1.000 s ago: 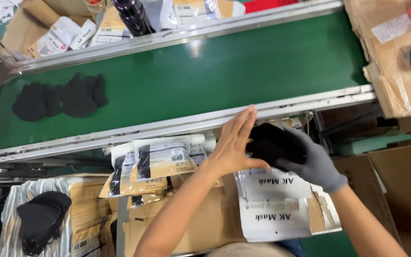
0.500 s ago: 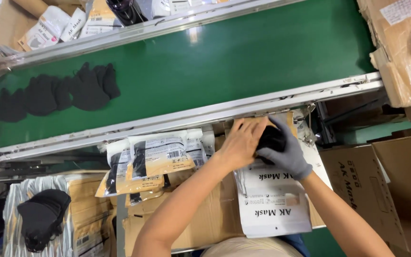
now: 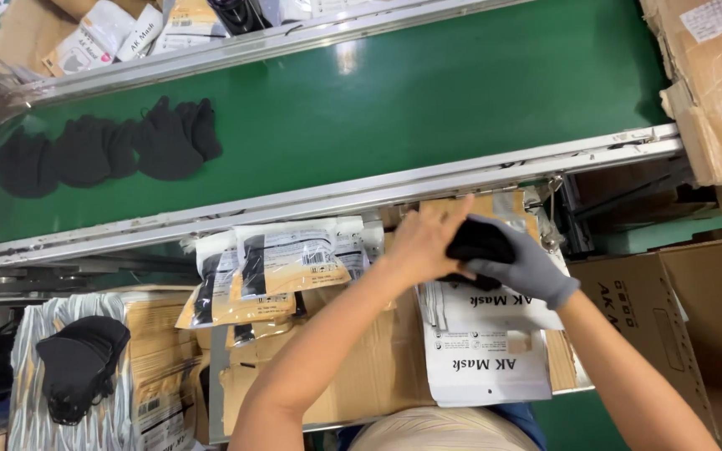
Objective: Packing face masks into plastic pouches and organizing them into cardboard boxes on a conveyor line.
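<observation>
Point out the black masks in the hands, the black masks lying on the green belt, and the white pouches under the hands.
black masks in the hands (image 3: 478, 242), head view, on the dark fabric between both hands.
black masks on the belt (image 3: 110, 150), head view, mid-row.
white pouches (image 3: 486, 367), head view, front face of the top pouch.

green belt (image 3: 394, 100), black masks (image 3: 110, 150), grey glove (image 3: 528, 263)
</observation>
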